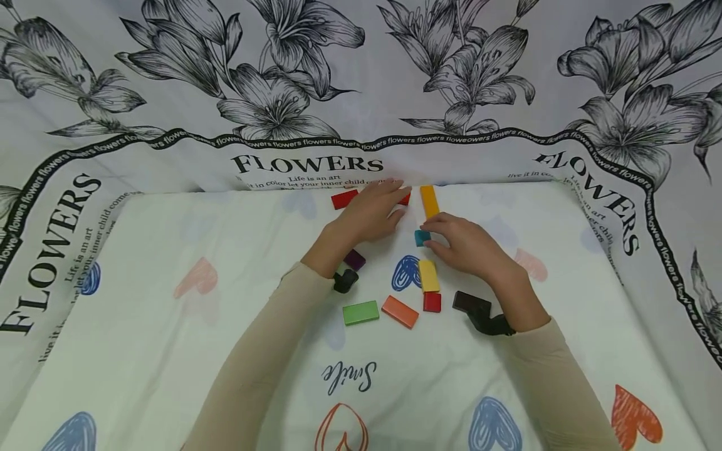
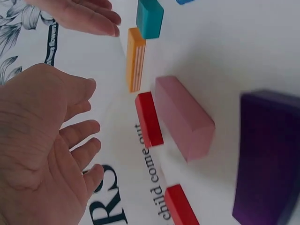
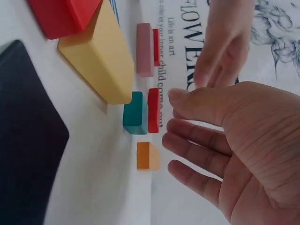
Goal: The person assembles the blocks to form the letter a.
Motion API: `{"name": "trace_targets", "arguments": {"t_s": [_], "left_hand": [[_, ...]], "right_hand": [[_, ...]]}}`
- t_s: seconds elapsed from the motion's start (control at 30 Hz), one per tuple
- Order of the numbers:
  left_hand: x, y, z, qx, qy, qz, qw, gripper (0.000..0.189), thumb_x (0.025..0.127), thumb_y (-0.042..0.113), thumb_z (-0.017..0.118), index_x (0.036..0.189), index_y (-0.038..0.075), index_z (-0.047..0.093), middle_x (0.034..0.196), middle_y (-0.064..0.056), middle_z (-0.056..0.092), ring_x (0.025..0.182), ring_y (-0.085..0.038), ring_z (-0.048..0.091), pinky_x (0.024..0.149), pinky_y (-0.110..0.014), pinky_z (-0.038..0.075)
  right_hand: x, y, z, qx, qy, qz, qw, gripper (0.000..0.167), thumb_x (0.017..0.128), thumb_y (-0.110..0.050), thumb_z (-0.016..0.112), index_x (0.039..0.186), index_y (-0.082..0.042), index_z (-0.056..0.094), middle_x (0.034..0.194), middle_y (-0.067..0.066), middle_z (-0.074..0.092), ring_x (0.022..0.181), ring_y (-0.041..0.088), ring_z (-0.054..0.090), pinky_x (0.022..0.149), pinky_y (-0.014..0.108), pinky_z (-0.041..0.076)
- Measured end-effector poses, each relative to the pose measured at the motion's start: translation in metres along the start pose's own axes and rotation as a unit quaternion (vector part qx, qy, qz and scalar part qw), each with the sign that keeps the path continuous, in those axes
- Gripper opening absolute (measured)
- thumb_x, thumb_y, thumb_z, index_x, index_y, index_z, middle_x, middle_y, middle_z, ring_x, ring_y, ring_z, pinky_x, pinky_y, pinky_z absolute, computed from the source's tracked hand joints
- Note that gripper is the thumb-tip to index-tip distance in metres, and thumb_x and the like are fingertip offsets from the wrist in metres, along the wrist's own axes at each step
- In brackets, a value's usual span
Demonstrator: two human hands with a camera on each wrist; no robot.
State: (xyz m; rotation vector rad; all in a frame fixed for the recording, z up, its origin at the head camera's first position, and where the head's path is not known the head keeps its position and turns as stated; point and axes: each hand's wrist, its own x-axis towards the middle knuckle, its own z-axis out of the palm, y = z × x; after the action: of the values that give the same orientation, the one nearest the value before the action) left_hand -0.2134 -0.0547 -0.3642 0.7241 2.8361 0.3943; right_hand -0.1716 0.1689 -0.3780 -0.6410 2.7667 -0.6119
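My left hand [image 1: 375, 210] hovers at the back of the table with fingers loosely spread, holding nothing. It partly covers a red block [image 1: 405, 199]; another red block [image 1: 345, 199] lies to its left. A pink block [image 2: 185, 119] shows near them in the left wrist view but is hidden in the head view. My right hand [image 1: 468, 244] is beside a small teal block [image 1: 422, 238], its thumb and fingers parted. Both wrist views show those fingers apart from the block. An amber block [image 1: 429, 200] lies just behind the teal one.
Toward me lie a yellow block [image 1: 429, 275], a small red block [image 1: 432, 302], an orange block [image 1: 400, 311] and a green block [image 1: 361, 312]. A purple block [image 1: 355, 259] sits by the left wrist, a black block [image 1: 471, 302] by the right. A printed cloth [image 1: 169, 357] covers the table.
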Motion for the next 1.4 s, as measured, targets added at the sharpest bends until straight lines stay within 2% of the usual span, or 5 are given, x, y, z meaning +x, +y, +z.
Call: {"name": "trace_targets", "arguments": {"t_s": [0.33, 0.67, 0.87, 1.27, 1.4], "left_hand": [[0.035, 0.005, 0.005, 0.006, -0.045, -0.02, 0.9988, 0.055, 0.11, 0.037, 0.055, 0.163, 0.025, 0.043, 0.173, -0.001, 0.037, 0.162, -0.022, 0.034, 0.135, -0.046, 0.027], [0.06, 0.023, 0.031, -0.01, -0.089, 0.013, 0.9959, 0.052, 0.115, 0.034, 0.041, 0.165, 0.02, 0.04, 0.175, -0.001, 0.033, 0.165, -0.019, 0.025, 0.137, -0.049, 0.016], [0.061, 0.023, 0.032, 0.059, -0.117, 0.018, 0.9912, 0.052, 0.116, 0.039, 0.036, 0.165, 0.022, 0.038, 0.177, -0.001, 0.029, 0.166, -0.02, 0.024, 0.137, -0.05, 0.018], [0.055, 0.017, 0.023, 0.051, -0.096, 0.016, 0.9939, 0.047, 0.114, 0.037, 0.044, 0.158, 0.023, 0.05, 0.171, -0.002, 0.039, 0.159, -0.027, 0.039, 0.131, -0.047, 0.034], [0.052, 0.015, 0.022, 0.064, -0.087, 0.034, 0.9936, 0.043, 0.113, 0.032, 0.049, 0.154, 0.021, 0.055, 0.167, -0.004, 0.046, 0.156, -0.025, 0.043, 0.132, -0.044, 0.032]], "right_hand": [[0.009, -0.002, 0.008, -0.007, -0.019, 0.002, 0.9998, 0.04, 0.099, -0.021, 0.076, 0.137, -0.008, 0.071, 0.141, 0.016, 0.065, 0.134, 0.036, 0.061, 0.113, 0.054, 0.054], [-0.003, 0.003, 0.019, -0.035, -0.024, -0.035, 0.9985, 0.037, 0.1, -0.013, 0.072, 0.136, -0.007, 0.072, 0.148, 0.013, 0.065, 0.143, 0.036, 0.058, 0.118, 0.055, 0.049], [-0.002, 0.003, 0.019, -0.042, -0.009, -0.043, 0.9981, 0.035, 0.099, -0.011, 0.073, 0.134, -0.008, 0.073, 0.145, 0.013, 0.067, 0.141, 0.035, 0.06, 0.116, 0.054, 0.05], [0.009, -0.003, 0.008, -0.058, 0.0, -0.041, 0.9975, 0.03, 0.094, -0.007, 0.079, 0.124, -0.005, 0.079, 0.129, 0.014, 0.076, 0.127, 0.033, 0.07, 0.11, 0.05, 0.056], [0.011, -0.002, 0.007, -0.063, -0.004, -0.031, 0.9975, 0.031, 0.094, -0.007, 0.079, 0.126, -0.005, 0.078, 0.131, 0.015, 0.075, 0.128, 0.034, 0.068, 0.111, 0.051, 0.056]]}}
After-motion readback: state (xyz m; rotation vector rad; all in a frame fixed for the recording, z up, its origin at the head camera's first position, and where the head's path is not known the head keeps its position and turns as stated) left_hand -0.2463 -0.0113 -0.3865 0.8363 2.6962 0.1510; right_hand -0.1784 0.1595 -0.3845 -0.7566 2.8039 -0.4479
